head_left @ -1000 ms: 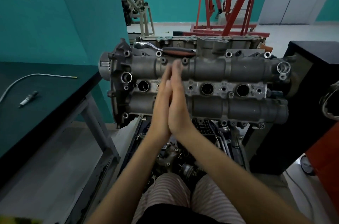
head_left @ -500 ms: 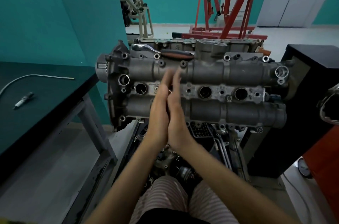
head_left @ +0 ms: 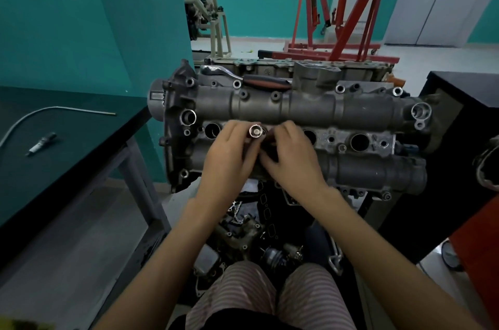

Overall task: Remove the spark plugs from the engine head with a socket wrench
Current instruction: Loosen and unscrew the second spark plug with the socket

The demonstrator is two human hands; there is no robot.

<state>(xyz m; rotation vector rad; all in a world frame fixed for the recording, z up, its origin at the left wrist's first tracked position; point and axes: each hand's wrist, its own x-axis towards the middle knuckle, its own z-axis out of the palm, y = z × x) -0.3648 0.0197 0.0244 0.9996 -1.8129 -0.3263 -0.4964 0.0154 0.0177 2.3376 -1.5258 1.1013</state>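
The grey engine head lies across the stand in front of me, with open spark plug wells on the left and on the right. A silver socket extension stands out of the second well, its square-drive end facing me. My left hand grips the extension from the left. My right hand curls against its shaft from the right; the lower shaft is hidden between my hands. The ratchet wrench with its red-black handle rests on the back of the head, untouched.
One removed spark plug and a bent metal tube lie on the dark green bench at left. A black cabinet stands close on the right. Loose engine parts sit below the head. A red engine hoist stands behind.
My palms were pressed flat together over the second well. They have parted and moved down, fingers curled, and the socket extension's end now shows between them.
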